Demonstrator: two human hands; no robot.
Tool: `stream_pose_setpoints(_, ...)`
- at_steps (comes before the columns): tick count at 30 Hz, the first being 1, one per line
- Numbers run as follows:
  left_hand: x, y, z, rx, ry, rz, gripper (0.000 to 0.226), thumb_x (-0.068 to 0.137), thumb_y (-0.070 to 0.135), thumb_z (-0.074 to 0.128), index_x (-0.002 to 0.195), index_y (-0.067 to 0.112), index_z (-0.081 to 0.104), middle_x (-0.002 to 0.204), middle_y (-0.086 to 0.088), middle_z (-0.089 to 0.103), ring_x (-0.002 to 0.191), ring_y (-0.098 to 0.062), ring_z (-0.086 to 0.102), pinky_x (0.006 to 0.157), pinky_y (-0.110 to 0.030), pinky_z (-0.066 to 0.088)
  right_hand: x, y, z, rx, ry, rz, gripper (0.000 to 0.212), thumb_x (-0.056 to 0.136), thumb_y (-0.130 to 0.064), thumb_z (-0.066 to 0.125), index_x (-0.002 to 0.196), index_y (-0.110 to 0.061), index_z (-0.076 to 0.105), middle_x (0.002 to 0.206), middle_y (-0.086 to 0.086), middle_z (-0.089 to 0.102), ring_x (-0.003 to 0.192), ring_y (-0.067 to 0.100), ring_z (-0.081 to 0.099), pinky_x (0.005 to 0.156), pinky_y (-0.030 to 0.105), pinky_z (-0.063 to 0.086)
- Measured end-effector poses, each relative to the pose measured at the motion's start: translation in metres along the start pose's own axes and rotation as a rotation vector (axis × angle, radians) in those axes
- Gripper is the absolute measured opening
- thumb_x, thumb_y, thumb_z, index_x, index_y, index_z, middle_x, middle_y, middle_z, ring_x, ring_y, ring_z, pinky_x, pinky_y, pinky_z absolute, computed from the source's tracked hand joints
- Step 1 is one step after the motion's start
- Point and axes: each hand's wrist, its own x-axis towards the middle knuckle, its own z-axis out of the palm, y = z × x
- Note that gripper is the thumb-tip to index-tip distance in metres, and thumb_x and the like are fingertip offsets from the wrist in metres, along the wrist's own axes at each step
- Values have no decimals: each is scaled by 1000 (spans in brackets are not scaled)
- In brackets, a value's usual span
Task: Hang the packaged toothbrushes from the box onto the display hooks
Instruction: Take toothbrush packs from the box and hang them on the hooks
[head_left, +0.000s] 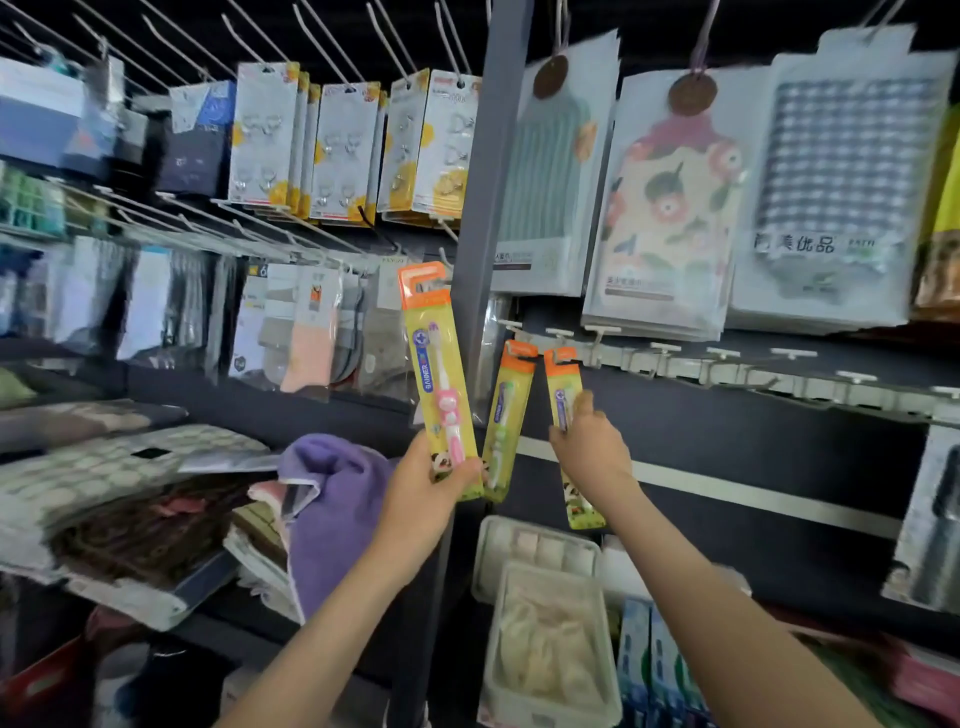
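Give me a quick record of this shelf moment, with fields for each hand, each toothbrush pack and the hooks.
left hand: grips pink toothbrush pack by its lower end, upright, off the hooks
right hand: pinches second pack, its top at the hook rail
green toothbrush pack: appears to hang from the rail, between the other two
free hooks: several further right along the rail

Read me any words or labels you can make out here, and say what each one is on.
"美优品", first character unclear: checked towel pack.
"BANNER", roughly: pink toothbrush pack in the left hand.
Too blurred to read: the other toothbrush pack in the right hand, and the remaining shelf packs.
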Motion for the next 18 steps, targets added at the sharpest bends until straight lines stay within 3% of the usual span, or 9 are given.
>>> stream_pose_setpoints(3, 4, -5, -5, 25, -21, 6, 23, 81, 18, 72, 98, 27, 59, 94, 1, 71, 96, -27, 68, 91, -52, 52, 11, -6, 11, 115, -28, 69, 65, 98, -32, 49, 146, -1, 18, 135, 20, 47, 116, 38, 53, 82, 40, 45)
stream_pose_setpoints(6, 7, -3, -9, 30, -86, 8, 24, 85, 11, 70, 98, 28, 60, 89, 7, 72, 96, -25, 69, 91, -52, 52, 11, -10, 18, 179, -52, 93, 68, 98, -31, 49, 148, -2, 14, 138, 21, 44, 119, 38, 51, 87, 42, 45)
stream_pose_setpoints(8, 9, -1, -13, 58, -139, 10, 25, 87, 8, 68, 98, 29, 59, 86, 13, 72, 96, -22, 69, 92, -50, 52, 3, -14, 19, 236, 22, 34, 61, 99, -24, 47, 149, -3, 18, 136, 22, 46, 119, 38, 49, 89, 43, 45)
stream_pose_setpoints(12, 10, 5, -16, 105, -183, 11, 28, 86, 8, 68, 100, 32, 58, 85, 15, 71, 98, -20, 68, 92, -49, 52, -33, -36, -8, 660, 149, -148, 41, 101, -22, 44, 141, -13, 42, 109, 4, 61, 99, 19, 59, 78, 26, 42)
stream_pose_setpoints(15, 10, 7, -18, 116, -213, 2, 30, 86, 9, 69, 102, 32, 58, 89, 11, 71, 96, -22, 68, 90, -50, 53, -64, -63, -37, 1168, -57, -138, 32, 98, -29, 52, 129, -22, 48, 98, -3, 64, 88, 9, 63, 78, 24, 50)
stream_pose_setpoints(16, 9, 9, -18, 125, -224, -2, 32, 84, 11, 72, 102, 33, 58, 89, 10, 71, 95, -22, 69, 89, -51, 53, -69, -69, -42, 1207, -118, -151, 35, 96, -30, 55, 129, -24, 46, 99, -3, 65, 88, 7, 64, 81, 26, 51)
stream_pose_setpoints(18, 6, 10, -15, 190, -270, 21, 34, 77, 22, 75, 101, 37, 58, 89, 11, 71, 94, -22, 68, 88, -49, 54, -77, -76, -49, 1062, -108, -233, 40, 90, -31, 64, 125, -26, 44, 94, -9, 65, 82, 0, 62, 79, 22, 51)
